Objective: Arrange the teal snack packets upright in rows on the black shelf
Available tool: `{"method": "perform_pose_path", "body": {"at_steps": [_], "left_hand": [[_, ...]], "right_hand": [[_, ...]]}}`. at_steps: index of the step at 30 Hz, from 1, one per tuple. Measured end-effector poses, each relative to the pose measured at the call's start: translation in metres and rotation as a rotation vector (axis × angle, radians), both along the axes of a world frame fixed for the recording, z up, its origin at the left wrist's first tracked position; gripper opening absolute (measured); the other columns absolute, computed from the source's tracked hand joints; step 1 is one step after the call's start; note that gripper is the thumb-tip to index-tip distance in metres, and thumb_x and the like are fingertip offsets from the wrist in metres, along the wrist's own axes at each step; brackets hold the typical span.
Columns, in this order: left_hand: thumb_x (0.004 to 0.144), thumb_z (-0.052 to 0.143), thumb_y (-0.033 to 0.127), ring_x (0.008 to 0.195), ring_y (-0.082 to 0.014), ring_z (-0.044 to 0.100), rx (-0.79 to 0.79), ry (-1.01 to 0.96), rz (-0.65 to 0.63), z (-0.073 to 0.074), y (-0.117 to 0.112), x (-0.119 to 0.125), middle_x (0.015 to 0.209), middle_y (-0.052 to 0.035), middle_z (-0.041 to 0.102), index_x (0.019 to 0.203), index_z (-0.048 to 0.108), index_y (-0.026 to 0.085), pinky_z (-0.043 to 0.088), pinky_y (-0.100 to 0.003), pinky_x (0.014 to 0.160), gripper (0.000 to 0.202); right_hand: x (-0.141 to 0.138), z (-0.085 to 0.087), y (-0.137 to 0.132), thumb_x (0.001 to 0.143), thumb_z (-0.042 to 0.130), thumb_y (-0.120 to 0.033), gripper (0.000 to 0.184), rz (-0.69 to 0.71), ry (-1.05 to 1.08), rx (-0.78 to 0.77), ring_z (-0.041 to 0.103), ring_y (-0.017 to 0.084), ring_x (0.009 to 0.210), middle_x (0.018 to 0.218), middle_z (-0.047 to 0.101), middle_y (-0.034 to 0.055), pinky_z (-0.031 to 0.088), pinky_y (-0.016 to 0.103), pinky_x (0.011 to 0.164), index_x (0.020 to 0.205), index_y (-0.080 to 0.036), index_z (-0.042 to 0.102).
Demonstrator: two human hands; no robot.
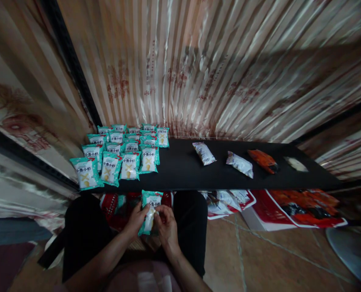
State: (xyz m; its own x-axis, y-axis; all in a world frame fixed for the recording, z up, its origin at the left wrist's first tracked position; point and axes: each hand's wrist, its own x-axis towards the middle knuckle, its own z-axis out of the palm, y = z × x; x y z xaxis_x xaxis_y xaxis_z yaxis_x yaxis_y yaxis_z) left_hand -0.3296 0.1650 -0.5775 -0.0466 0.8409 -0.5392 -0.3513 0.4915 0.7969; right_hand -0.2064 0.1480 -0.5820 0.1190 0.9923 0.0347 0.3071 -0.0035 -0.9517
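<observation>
A teal and white snack packet (150, 205) is held upright in front of my lap. My left hand (138, 219) grips its left side, thumb on the front. On its right edge my right hand (166, 225) closes with thumb and fingers pinched together. Several matching snack packets (130, 165) stand in rows at the left of the black shelf (180, 172), just beyond my hands. Below the shelf edge, a red basket (109, 209) sits between my knees, partly hidden by my arms and the held packet.
On the shelf's right lie two white packets (204, 154), an orange packet (263, 161) and a small pale packet (295, 164). Under it are red-and-white bins, one with white packets (225, 200), one with orange packets (308, 202). Striped curtains (198, 81) hang behind; a dark post (73, 65) rises left.
</observation>
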Motion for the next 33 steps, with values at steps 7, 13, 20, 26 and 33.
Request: {"method": "perform_pose_path", "body": {"at_steps": [7, 13, 20, 26, 33], "left_hand": [[0.058, 0.075, 0.045, 0.083, -0.0238, 0.066, -0.066, -0.079, 0.06, 0.008, 0.006, 0.005, 0.095, -0.0114, 0.07, 0.098, 0.061, 0.014, 0.051, -0.03, 0.068, 0.053], [0.055, 0.075, 0.044, 0.074, -0.0232, 0.067, -0.063, -0.076, 0.065, 0.012, 0.014, 0.008, 0.083, -0.0086, 0.071, 0.089, 0.063, 0.014, 0.05, -0.03, 0.063, 0.047], [0.058, 0.072, 0.043, 0.08, -0.0224, 0.065, 0.005, -0.033, 0.056, 0.011, 0.026, 0.013, 0.088, -0.0086, 0.071, 0.093, 0.066, 0.013, 0.048, -0.031, 0.072, 0.047], [0.061, 0.068, 0.041, 0.085, -0.0229, 0.064, -0.002, 0.015, 0.058, 0.011, 0.031, 0.019, 0.089, -0.0075, 0.07, 0.09, 0.066, 0.014, 0.047, -0.031, 0.074, 0.04], [0.065, 0.066, 0.045, 0.093, -0.0232, 0.062, 0.055, 0.108, 0.031, 0.011, 0.031, 0.022, 0.094, -0.0071, 0.069, 0.09, 0.066, 0.015, 0.045, -0.032, 0.082, 0.039]], "right_hand": [[0.01, -0.01, 0.007, 0.067, 0.067, -0.036, 0.039, -0.106, 0.063, -0.116, 0.06, 0.023, 0.095, 0.101, 0.064, 0.0061, 0.048, 0.033, 0.084, 0.103, -0.02, 0.063], [0.019, 0.005, 0.013, 0.063, 0.072, -0.045, 0.055, 0.033, 0.345, -0.39, 0.063, 0.026, 0.093, 0.099, 0.068, 0.0078, 0.052, 0.038, 0.081, 0.108, -0.019, 0.058], [0.033, 0.02, 0.016, 0.058, 0.08, -0.037, 0.07, 0.191, 0.585, -0.518, 0.062, 0.026, 0.099, 0.11, 0.066, 0.0088, 0.049, 0.04, 0.088, 0.118, -0.018, 0.05], [0.034, 0.017, 0.017, 0.061, 0.077, -0.035, 0.059, 0.191, 0.559, -0.435, 0.063, 0.025, 0.097, 0.105, 0.068, 0.0066, 0.049, 0.041, 0.088, 0.114, -0.019, 0.055], [0.035, 0.014, 0.019, 0.059, 0.078, -0.033, 0.058, 0.103, 0.497, -0.397, 0.064, 0.027, 0.093, 0.102, 0.069, 0.0078, 0.05, 0.043, 0.084, 0.11, -0.017, 0.058]]}}
